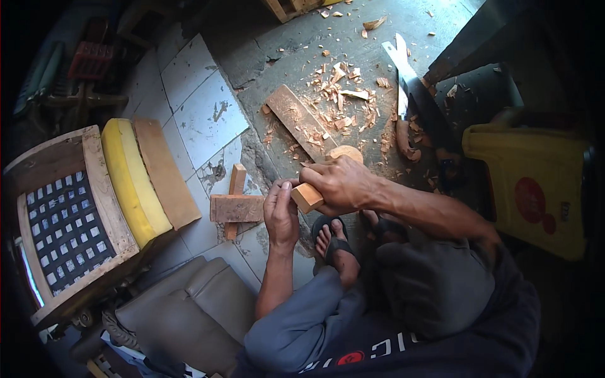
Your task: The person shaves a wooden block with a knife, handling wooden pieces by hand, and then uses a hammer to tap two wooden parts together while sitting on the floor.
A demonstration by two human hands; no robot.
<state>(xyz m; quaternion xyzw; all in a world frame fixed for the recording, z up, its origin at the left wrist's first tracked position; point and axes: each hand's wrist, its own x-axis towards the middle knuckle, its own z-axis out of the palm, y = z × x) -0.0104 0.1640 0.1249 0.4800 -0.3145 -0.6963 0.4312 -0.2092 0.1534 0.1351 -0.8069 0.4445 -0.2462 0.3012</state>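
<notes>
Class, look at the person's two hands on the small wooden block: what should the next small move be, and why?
Probably turning the wooden block a little to check its faces. The right hand grips it from above, the left hand pinches its near end, and neither holds a tool. The big knife lies apart on the floor among wood shavings, so cutting seems paused.

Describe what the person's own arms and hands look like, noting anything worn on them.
Both forearms are bare, with no gloves, rings or watch visible on the left hand or right hand. Short grey-blue sleeves end about the elbows.
</notes>
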